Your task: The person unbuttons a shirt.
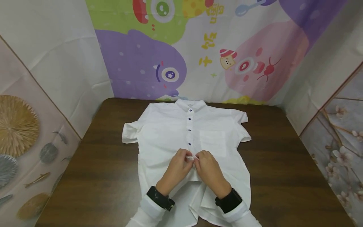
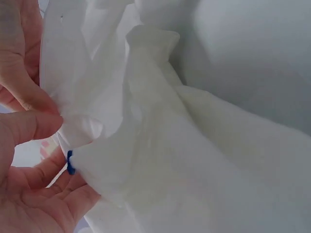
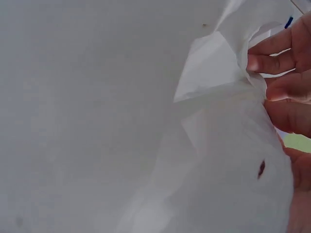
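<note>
A white short-sleeved shirt (image 1: 170, 132) with small dark blue buttons lies face up on a dark wooden table (image 1: 283, 164), collar toward the back. Both hands meet at the placket below the buttoned part. My left hand (image 1: 178, 165) pinches the left edge of the front opening; in the left wrist view its fingers (image 2: 29, 126) hold the cloth (image 2: 160, 160) beside a blue button (image 2: 71, 163). My right hand (image 1: 208, 167) pinches the other placket edge; the right wrist view shows its fingertips (image 3: 277, 63) curled on a fold of white fabric (image 3: 214, 63). The shirt's lower front hangs open.
Bare table shows to the left and right of the shirt. A cartoon-printed backdrop (image 1: 198, 47) stands behind the table, with decorated panels (image 1: 25, 132) on both sides. Black wrist bands (image 1: 160, 198) sit over white sleeves.
</note>
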Motion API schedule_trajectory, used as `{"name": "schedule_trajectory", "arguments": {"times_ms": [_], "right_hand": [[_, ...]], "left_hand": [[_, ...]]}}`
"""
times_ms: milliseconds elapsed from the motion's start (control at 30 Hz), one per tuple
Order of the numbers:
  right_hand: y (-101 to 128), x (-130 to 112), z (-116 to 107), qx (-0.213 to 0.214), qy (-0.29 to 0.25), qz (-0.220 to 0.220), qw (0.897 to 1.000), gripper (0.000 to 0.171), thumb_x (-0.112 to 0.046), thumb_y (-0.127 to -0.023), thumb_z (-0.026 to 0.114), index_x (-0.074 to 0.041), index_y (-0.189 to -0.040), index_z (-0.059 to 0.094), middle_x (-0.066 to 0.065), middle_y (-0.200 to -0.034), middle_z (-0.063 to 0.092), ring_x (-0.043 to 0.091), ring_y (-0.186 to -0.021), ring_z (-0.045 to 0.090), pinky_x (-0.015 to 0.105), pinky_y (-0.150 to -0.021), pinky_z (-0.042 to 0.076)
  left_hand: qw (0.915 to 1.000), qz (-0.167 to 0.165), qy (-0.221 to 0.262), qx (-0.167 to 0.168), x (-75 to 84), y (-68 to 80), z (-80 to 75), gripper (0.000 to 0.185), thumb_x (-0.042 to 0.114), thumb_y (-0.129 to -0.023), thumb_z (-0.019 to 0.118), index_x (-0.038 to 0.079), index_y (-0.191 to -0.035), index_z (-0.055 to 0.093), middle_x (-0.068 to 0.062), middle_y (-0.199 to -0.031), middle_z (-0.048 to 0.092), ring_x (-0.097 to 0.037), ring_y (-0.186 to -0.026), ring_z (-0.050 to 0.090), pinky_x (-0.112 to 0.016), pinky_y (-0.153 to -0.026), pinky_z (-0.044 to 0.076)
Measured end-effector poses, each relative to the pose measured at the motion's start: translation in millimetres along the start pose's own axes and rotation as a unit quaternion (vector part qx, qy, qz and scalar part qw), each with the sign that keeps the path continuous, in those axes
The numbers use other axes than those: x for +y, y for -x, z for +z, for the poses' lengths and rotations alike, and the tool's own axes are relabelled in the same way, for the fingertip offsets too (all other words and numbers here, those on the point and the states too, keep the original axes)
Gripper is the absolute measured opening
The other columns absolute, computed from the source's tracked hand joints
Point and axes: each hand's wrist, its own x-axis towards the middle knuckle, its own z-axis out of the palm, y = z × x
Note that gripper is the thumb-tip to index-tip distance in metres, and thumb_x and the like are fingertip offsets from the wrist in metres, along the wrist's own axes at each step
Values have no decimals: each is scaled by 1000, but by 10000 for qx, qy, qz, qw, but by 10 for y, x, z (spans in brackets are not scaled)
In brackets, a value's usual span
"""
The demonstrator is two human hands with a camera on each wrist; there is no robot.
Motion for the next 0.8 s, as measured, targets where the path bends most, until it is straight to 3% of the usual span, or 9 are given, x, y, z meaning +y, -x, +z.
{"name": "schedule_trajectory", "arguments": {"times_ms": [233,667,800], "right_hand": [[4,12,-57,-7,-29,103,9999,9,-6,-87,61,2,-86,61,9,-77,57,22,-75,56,33,-65,48],[21,10,-110,89,-339,-18,9994,8,-5,-89,59,3,-88,59,9,-78,55,22,-76,53,32,-67,46],[31,11,-130,184,-411,-125,9989,6,-4,-89,59,2,-87,59,8,-77,54,21,-74,53,32,-66,45]], "left_hand": [[9998,52,-70,-153,35,-52,-25,19,8,-79,68,1,-96,64,-9,-92,56,-21,-79,61,-27,-74,50],[9997,98,-51,220,97,-51,-24,12,8,-81,67,3,-92,66,-6,-89,57,-17,-78,58,-25,-71,50],[9988,245,-133,391,123,-57,-24,10,6,-78,67,4,-88,65,-5,-86,56,-16,-76,57,-24,-70,49]]}}
